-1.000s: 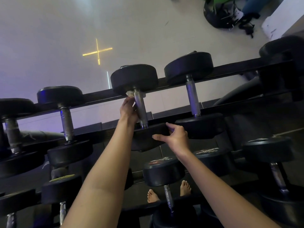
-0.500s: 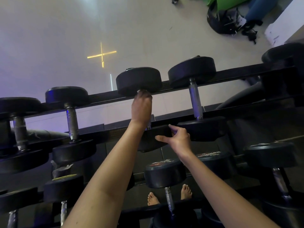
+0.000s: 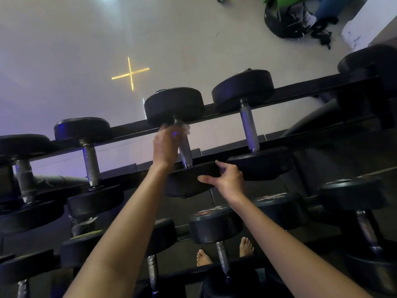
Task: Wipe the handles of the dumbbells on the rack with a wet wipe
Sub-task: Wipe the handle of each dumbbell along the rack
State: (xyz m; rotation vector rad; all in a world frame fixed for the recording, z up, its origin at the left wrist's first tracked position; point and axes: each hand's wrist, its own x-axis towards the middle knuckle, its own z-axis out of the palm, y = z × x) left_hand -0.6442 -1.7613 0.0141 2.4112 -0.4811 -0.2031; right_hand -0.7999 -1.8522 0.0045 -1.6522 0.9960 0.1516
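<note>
A black dumbbell lies across the top tier of the rack. My left hand is wrapped round the upper part of its metal handle, just under the far head. A bit of white wet wipe shows, blurred, at the fingers. My right hand grips the near head of the same dumbbell, thumb on its front face and fingers over its top edge.
More dumbbells sit left and right on the top tier, and several on the lower tiers. My bare feet show below the rack. A dark bag lies on the floor beyond.
My left hand slid up the handle from beside it to round its top end. My right hand kept its hold on the near head.
</note>
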